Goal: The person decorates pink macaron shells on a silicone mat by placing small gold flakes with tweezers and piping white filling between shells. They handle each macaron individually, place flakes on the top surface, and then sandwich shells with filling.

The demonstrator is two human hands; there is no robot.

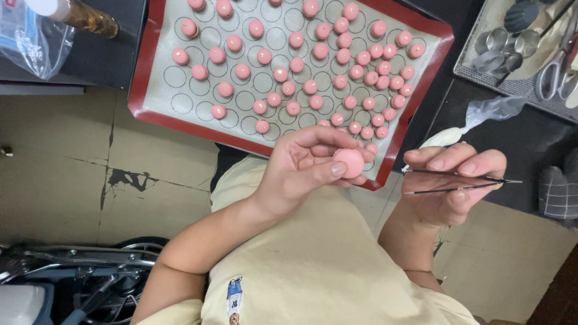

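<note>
My left hand [301,171] pinches one round pink macaron shell [349,162] between thumb and fingers, just over the near edge of a red-rimmed silicone baking mat [159,90]. Several more pink shells [337,66] sit on the mat's printed circles, crowded toward its right side. My right hand [448,192] holds thin black tweezers [457,180], their tips apart and pointing left, toward the shell. A white piping bag [475,120] lies on the dark counter just beyond my right hand.
A metal tray [481,75] at the top right holds small round cutters, spoons and scissors [557,75]. A checked oven mitt [560,189] lies at the right edge. A bottle [84,15] and plastic bag [27,39] sit top left. Cracked floor tiles show below.
</note>
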